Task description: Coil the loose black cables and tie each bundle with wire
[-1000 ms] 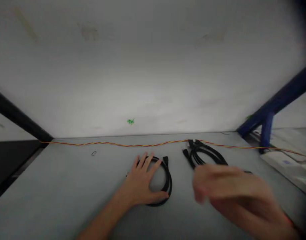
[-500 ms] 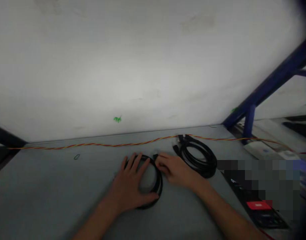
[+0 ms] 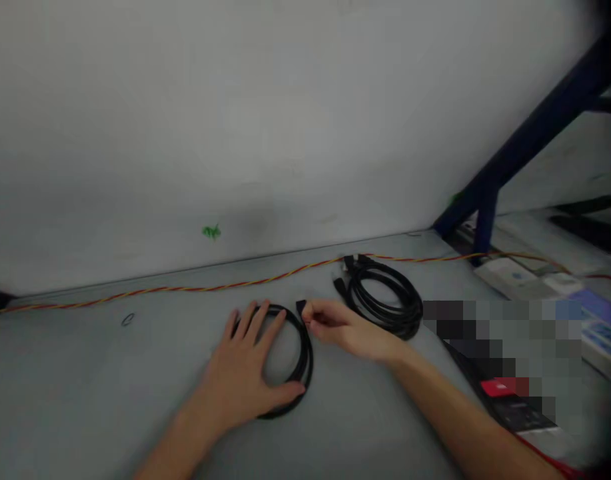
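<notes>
A black cable (image 3: 308, 363) lies coiled in a ring on the grey surface. Over its left side my left hand (image 3: 245, 370) rests with fingers spread, the thumb across the lower right of the ring. At the ring's upper right, my right hand (image 3: 332, 327) pinches the cable end close to its black connector (image 3: 300, 307). Farther right lies a second coil of black cable (image 3: 410, 303), thicker, with several plugs at its upper left. My right wrist passes just in front of that coil.
A twisted red-and-yellow wire (image 3: 210, 288) runs along the back, below a pale wall (image 3: 265, 133). Near the left lies a small dark loop (image 3: 128, 319). A dark blue frame leg (image 3: 485, 217) stands at right, with white boxes (image 3: 508, 275) and a pixelated area beside it.
The view has shifted slightly, so everything sits a little farther left. My left hand stays spread on the coil, and my right hand still pinches the cable end.
</notes>
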A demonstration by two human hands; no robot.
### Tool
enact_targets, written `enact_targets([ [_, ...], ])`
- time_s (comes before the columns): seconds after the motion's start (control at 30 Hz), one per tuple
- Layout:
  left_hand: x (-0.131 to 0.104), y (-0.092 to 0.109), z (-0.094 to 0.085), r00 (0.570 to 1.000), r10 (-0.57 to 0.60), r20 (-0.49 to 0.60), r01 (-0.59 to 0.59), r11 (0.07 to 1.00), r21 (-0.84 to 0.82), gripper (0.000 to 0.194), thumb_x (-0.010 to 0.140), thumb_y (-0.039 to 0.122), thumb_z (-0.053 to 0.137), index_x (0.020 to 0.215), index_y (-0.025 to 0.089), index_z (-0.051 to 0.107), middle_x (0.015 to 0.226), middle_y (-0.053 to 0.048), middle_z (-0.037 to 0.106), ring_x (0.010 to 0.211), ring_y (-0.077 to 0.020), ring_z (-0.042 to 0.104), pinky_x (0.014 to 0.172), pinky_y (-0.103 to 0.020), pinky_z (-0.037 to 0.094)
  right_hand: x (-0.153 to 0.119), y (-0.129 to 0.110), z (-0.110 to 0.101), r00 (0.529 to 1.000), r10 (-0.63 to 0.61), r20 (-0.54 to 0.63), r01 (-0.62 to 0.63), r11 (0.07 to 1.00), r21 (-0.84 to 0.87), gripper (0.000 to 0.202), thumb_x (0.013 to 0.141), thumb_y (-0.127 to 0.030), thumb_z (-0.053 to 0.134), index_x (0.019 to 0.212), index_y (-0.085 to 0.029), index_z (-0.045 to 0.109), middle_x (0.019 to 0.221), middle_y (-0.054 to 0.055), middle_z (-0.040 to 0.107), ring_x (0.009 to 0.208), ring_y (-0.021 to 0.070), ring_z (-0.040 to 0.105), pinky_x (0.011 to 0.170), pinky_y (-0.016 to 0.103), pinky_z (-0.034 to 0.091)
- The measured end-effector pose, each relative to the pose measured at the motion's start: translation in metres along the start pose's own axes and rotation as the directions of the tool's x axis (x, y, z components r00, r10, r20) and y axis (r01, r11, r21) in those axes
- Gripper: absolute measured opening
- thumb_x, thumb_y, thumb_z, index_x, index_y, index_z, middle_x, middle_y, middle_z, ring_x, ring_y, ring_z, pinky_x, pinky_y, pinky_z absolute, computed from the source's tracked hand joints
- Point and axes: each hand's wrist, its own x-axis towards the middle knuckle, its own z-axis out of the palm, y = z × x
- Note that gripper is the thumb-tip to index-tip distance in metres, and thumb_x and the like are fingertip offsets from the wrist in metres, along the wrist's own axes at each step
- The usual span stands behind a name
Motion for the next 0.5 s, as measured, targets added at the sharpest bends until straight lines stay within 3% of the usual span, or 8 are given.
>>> enact_targets([
  [0.1, 0.001, 0.0, -0.001, 0.999, -0.012, 0.031, 0.012, 1.0, -0.002, 0.11, 0.077, 0.083, 0.066, 0.165, 0.028, 0.029, 0.172, -0.017, 0.026, 0.157, -0.0448, 0.024, 0.124, -0.072, 0.019, 0.001, -0.001, 0.007, 0.999, 0.026, -0.041, -0.017, 0.978, 0.209, 0.041, 0.085, -0.058, 0.076, 0.09, -0.02, 0.061, 0.082, -0.002, 0.054, 0.068, 0.0123, 0.042, 0.062, 0.028, 0.033],
  [0.23, 0.001, 0.0, -0.008, 0.998, -0.001, 0.06, 0.005, 0.998, -0.066, 0.115, 0.074, 0.086, 0.065, 0.165, 0.025, 0.03, 0.17, -0.018, 0.03, 0.157, -0.0463, 0.024, 0.123, -0.075, 0.014, 0.002, -0.003, 0.018, 0.996, 0.066, -0.061, -0.037, 0.918, 0.395, 0.045, 0.079, -0.056, 0.084, 0.093, -0.019, 0.063, 0.082, -0.001, 0.062, 0.061, 0.0102, 0.044, 0.057, 0.026, 0.033],
  [0.37, 0.001, 0.001, -0.022, 0.996, -0.039, -0.084, 0.014, 0.958, -0.285, 0.071, 0.096, 0.06, 0.061, 0.156, 0.026, 0.046, 0.164, -0.014, 0.043, 0.155, -0.0354, 0.033, 0.127, -0.065, 0.02, 0.003, -0.003, 0.027, 0.991, 0.086, -0.103, -0.034, 0.902, 0.431, 0.047, 0.073, -0.054, 0.089, 0.092, -0.018, 0.065, 0.074, -0.003, 0.061, 0.061, 0.01, 0.048, 0.057, 0.025, 0.037],
  [0.5, 0.005, 0.003, -0.03, 0.977, -0.081, -0.198, -0.032, 0.859, -0.51, 0.025, 0.097, 0.041, 0.066, 0.118, 0.029, 0.074, 0.138, -0.007, 0.069, 0.136, -0.028, 0.058, 0.125, -0.057, 0.033, 0.004, -0.002, 0.034, 0.985, 0.081, -0.152, -0.017, 0.923, 0.385, 0.047, 0.073, -0.057, 0.088, 0.09, -0.018, 0.067, 0.072, -0.004, 0.06, 0.061, 0.0102, 0.049, 0.057, 0.025, 0.038],
])
